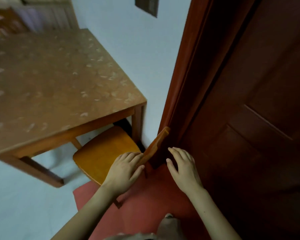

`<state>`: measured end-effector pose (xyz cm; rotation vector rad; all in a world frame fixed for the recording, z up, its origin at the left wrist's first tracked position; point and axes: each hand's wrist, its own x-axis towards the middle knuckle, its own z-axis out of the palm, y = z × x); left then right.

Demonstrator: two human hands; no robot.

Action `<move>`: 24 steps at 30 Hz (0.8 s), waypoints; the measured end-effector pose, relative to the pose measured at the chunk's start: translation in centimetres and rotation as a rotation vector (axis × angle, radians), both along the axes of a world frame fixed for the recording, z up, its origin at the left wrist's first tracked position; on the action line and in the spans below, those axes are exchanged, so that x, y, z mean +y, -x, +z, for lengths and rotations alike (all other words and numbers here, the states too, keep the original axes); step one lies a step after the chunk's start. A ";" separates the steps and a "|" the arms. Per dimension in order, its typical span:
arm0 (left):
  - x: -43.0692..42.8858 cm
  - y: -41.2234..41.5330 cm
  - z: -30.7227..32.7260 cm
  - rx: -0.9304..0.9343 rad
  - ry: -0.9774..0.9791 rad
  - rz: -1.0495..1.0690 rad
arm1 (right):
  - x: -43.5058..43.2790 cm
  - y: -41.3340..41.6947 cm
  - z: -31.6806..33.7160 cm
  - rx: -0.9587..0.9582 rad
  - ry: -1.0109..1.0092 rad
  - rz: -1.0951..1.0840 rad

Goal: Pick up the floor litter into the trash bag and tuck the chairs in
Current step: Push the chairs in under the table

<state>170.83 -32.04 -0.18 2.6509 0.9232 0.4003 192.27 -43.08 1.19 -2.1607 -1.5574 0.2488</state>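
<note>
A wooden chair with an orange seat (104, 153) stands partly under the near corner of the table (59, 80). Its backrest (156, 144) leans close to the door frame. My left hand (125, 168) lies flat against the near end of the backrest, fingers together and touching the wood. My right hand (182, 167) hovers just right of the backrest with fingers spread, holding nothing. No litter or trash bag shows in this view.
A dark red-brown door (258, 118) and its frame (185, 75) rise at the right, almost touching the chair back. The table's leg (137, 122) stands near the pale wall. A red mat (145, 210) lies underfoot. Another chair (5, 21) is blurred at far left.
</note>
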 end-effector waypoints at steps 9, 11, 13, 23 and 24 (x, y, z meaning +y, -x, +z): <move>-1.8 -5.1 -2.0 -0.023 0.071 0.457 | 9.8 -8.6 -1.5 -0.042 0.077 0.658; -2.3 -5.3 -2.9 -0.034 0.095 0.538 | 11.8 -8.5 -2.6 -0.070 0.135 0.800; -2.7 -5.3 -3.8 -0.032 0.124 0.616 | 13.4 -8.1 -3.9 -0.089 0.173 0.911; -3.6 -3.9 -7.9 -0.062 0.137 0.931 | 17.7 -6.7 -6.4 -0.163 0.382 1.098; -3.5 -3.9 -8.0 -0.075 0.139 0.943 | 17.6 -6.7 -6.5 -0.168 0.360 1.089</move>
